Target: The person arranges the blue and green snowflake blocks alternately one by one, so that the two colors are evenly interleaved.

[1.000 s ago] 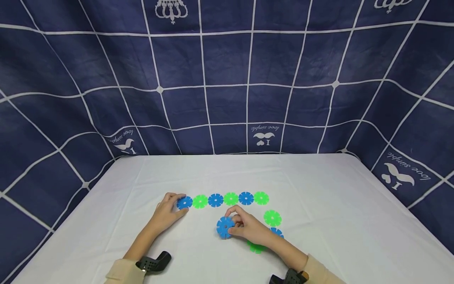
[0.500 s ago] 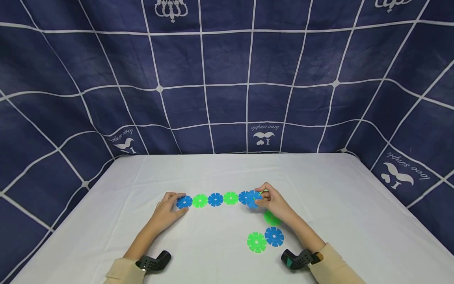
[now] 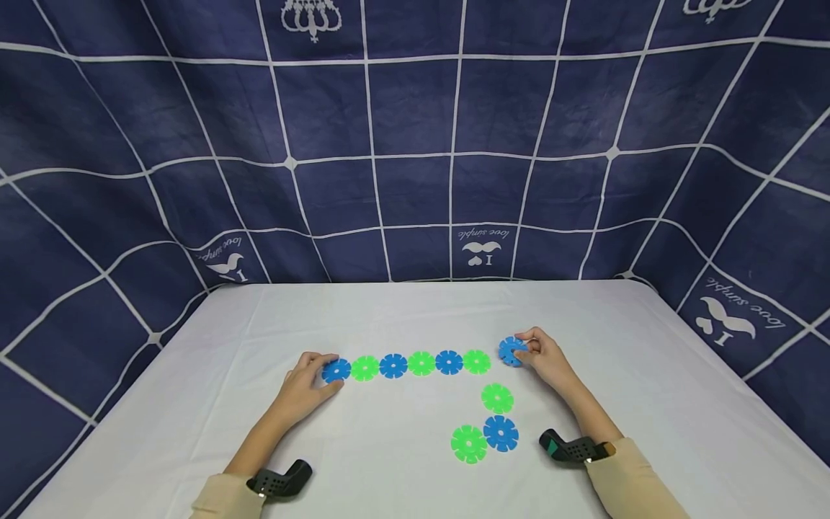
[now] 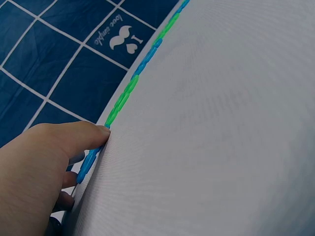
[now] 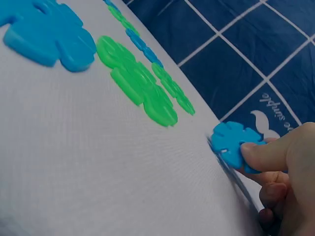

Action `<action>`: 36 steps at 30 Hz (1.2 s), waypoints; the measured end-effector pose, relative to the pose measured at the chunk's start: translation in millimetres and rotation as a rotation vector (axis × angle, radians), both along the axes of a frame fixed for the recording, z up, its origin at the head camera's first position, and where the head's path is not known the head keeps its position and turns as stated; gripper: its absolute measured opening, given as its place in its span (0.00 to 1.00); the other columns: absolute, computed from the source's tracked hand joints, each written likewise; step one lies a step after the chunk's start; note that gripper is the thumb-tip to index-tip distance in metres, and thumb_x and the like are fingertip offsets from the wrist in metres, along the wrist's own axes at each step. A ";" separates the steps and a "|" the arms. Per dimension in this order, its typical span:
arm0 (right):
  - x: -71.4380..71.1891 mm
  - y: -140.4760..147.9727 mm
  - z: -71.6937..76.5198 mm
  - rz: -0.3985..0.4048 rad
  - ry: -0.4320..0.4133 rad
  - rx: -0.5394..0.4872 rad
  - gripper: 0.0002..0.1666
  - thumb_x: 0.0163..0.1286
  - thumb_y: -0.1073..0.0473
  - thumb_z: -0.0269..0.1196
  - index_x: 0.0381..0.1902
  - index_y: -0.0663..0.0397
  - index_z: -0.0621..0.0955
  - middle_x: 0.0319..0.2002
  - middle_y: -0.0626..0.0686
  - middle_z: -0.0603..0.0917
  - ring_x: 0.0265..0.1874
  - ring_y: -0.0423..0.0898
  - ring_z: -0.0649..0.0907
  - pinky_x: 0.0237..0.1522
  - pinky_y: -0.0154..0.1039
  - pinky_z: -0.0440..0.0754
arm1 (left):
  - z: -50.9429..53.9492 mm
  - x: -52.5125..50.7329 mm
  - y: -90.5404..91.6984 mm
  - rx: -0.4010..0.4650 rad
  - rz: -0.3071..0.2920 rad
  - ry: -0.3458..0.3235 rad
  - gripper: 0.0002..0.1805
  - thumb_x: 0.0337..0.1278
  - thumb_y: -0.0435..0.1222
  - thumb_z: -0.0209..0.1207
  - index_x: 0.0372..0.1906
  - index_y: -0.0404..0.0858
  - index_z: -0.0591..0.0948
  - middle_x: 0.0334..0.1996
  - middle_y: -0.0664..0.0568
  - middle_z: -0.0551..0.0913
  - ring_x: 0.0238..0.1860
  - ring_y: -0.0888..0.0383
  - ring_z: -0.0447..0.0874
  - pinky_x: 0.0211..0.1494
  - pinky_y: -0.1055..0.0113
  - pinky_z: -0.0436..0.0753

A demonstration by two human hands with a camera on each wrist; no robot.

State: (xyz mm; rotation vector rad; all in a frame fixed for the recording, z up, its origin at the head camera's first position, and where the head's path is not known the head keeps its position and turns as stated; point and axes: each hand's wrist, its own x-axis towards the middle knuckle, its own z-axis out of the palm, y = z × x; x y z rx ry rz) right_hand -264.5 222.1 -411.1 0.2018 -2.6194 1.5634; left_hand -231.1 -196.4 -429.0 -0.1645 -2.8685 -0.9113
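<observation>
Notched plastic snowflake discs, blue and green by turns, lie in a row across the table in the head view. My left hand [image 3: 303,388] holds the blue disc at the row's left end [image 3: 336,370], fingers at its far edge and thumb at its near edge. In the left wrist view the thumb [image 4: 83,135] touches that disc [image 4: 88,164]. My right hand [image 3: 550,364] pinches another blue disc [image 3: 509,351] between thumb and fingers, a short gap right of the last green disc [image 3: 477,362]. The right wrist view shows this pinched disc [image 5: 227,142] close to the tabletop, slightly tilted.
Nearer me than the row lie a green disc [image 3: 497,398], a blue disc [image 3: 501,433] and another green disc [image 3: 469,443]. A white cloth covers the table [image 3: 311,317]. Behind it hangs a dark blue curtain [image 3: 415,187] with white lines.
My right hand has carried the blue disc from in front of the row's middle, over its right part, to beyond its right end. My left hand stays at the left end.
</observation>
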 end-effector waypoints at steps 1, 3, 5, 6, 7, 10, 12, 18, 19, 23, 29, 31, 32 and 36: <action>-0.1 0.7 -1.3 0.000 -0.004 0.018 0.17 0.60 0.67 0.58 0.48 0.67 0.72 0.18 0.46 0.63 0.15 0.36 0.61 0.21 0.30 0.61 | -0.1 0.1 -0.1 0.001 -0.001 0.000 0.28 0.51 0.44 0.60 0.58 0.39 0.72 0.53 0.43 0.68 0.55 0.43 0.69 0.54 0.47 0.66; -0.8 1.9 -3.7 0.019 -0.005 0.050 0.18 0.61 0.67 0.58 0.49 0.66 0.72 0.18 0.46 0.63 0.15 0.37 0.61 0.22 0.31 0.61 | -0.2 0.2 -0.2 0.001 -0.003 -0.001 0.28 0.51 0.44 0.60 0.58 0.39 0.72 0.53 0.43 0.68 0.55 0.43 0.69 0.54 0.47 0.66; -1.6 2.6 -5.5 0.040 0.000 0.058 0.18 0.61 0.66 0.58 0.49 0.66 0.72 0.19 0.47 0.64 0.16 0.37 0.61 0.22 0.31 0.61 | 0.0 0.2 -0.2 0.000 -0.003 -0.003 0.28 0.51 0.44 0.60 0.58 0.39 0.72 0.53 0.42 0.68 0.55 0.43 0.69 0.54 0.46 0.66; -2.0 3.1 -6.4 0.051 0.006 0.061 0.18 0.61 0.66 0.58 0.50 0.66 0.72 0.19 0.47 0.64 0.16 0.37 0.61 0.22 0.31 0.61 | 0.2 0.1 -0.2 -0.003 -0.003 -0.003 0.28 0.51 0.44 0.60 0.58 0.39 0.72 0.53 0.42 0.68 0.55 0.43 0.69 0.54 0.46 0.66; -2.7 3.8 -7.3 0.059 0.021 0.069 0.18 0.61 0.66 0.58 0.50 0.66 0.73 0.20 0.48 0.65 0.17 0.37 0.61 0.23 0.31 0.61 | 0.7 0.0 -0.1 -0.005 -0.002 -0.002 0.28 0.51 0.44 0.60 0.59 0.39 0.71 0.53 0.42 0.68 0.55 0.42 0.69 0.54 0.46 0.66; -4.2 5.4 -10.3 0.066 0.081 0.118 0.18 0.61 0.65 0.59 0.49 0.65 0.74 0.25 0.51 0.70 0.19 0.36 0.64 0.24 0.31 0.62 | 1.5 -0.4 0.1 -0.008 -0.001 -0.001 0.28 0.51 0.44 0.60 0.59 0.38 0.71 0.53 0.42 0.68 0.55 0.43 0.69 0.55 0.46 0.66; -4.4 4.9 -12.4 0.055 0.111 0.180 0.17 0.61 0.64 0.60 0.48 0.63 0.76 0.30 0.53 0.71 0.23 0.37 0.65 0.27 0.31 0.63 | 1.5 -0.6 -0.4 -0.011 0.002 -0.002 0.29 0.51 0.44 0.60 0.59 0.38 0.71 0.53 0.42 0.68 0.55 0.43 0.69 0.55 0.46 0.66; -1.0 -1.0 -12.0 -0.006 0.097 0.339 0.20 0.62 0.61 0.58 0.52 0.60 0.76 0.39 0.55 0.69 0.30 0.42 0.66 0.33 0.35 0.61 | 0.8 0.1 -0.9 -0.012 0.001 -0.005 0.29 0.51 0.45 0.59 0.59 0.39 0.71 0.53 0.42 0.68 0.55 0.43 0.69 0.55 0.46 0.66; -0.6 -1.4 -11.8 -0.010 0.097 0.347 0.21 0.61 0.61 0.57 0.53 0.60 0.75 0.39 0.55 0.70 0.30 0.42 0.66 0.33 0.35 0.61 | 0.8 0.2 -0.8 -0.011 -0.002 -0.003 0.29 0.51 0.45 0.59 0.59 0.39 0.71 0.53 0.42 0.68 0.55 0.43 0.69 0.55 0.46 0.66; -0.3 -2.2 -13.3 -0.012 0.091 0.369 0.22 0.59 0.60 0.58 0.53 0.56 0.76 0.40 0.54 0.71 0.30 0.43 0.66 0.33 0.36 0.61 | 0.9 0.5 -0.1 -0.007 -0.008 0.001 0.28 0.51 0.44 0.60 0.59 0.39 0.72 0.53 0.42 0.69 0.55 0.43 0.69 0.55 0.45 0.65; -0.2 -1.7 -16.0 0.007 0.094 0.415 0.18 0.58 0.56 0.60 0.48 0.49 0.79 0.40 0.51 0.72 0.31 0.43 0.67 0.39 0.42 0.58 | 0.5 -0.5 -0.1 -0.010 -0.007 0.003 0.29 0.51 0.45 0.59 0.59 0.39 0.72 0.53 0.42 0.69 0.55 0.43 0.69 0.55 0.45 0.66; -0.4 -1.7 -16.3 0.013 0.094 0.426 0.18 0.58 0.54 0.61 0.48 0.47 0.79 0.41 0.51 0.73 0.31 0.43 0.67 0.40 0.42 0.57 | 0.4 -0.6 -0.2 -0.009 -0.008 0.003 0.29 0.51 0.45 0.60 0.59 0.39 0.72 0.53 0.42 0.69 0.55 0.43 0.69 0.55 0.46 0.66; -0.4 -1.7 -16.4 0.017 0.092 0.430 0.19 0.58 0.54 0.61 0.48 0.47 0.79 0.42 0.51 0.73 0.31 0.43 0.67 0.40 0.42 0.58 | 0.4 -0.5 -0.2 -0.007 -0.008 0.002 0.29 0.51 0.45 0.60 0.58 0.38 0.72 0.53 0.42 0.69 0.55 0.43 0.69 0.55 0.46 0.66; 0.3 -2.2 -15.9 0.026 0.093 0.440 0.19 0.58 0.52 0.61 0.48 0.46 0.80 0.43 0.51 0.74 0.32 0.43 0.67 0.40 0.42 0.58 | 0.1 -0.2 -0.4 -0.007 -0.010 0.004 0.28 0.51 0.44 0.60 0.58 0.38 0.72 0.52 0.42 0.69 0.55 0.43 0.69 0.55 0.45 0.66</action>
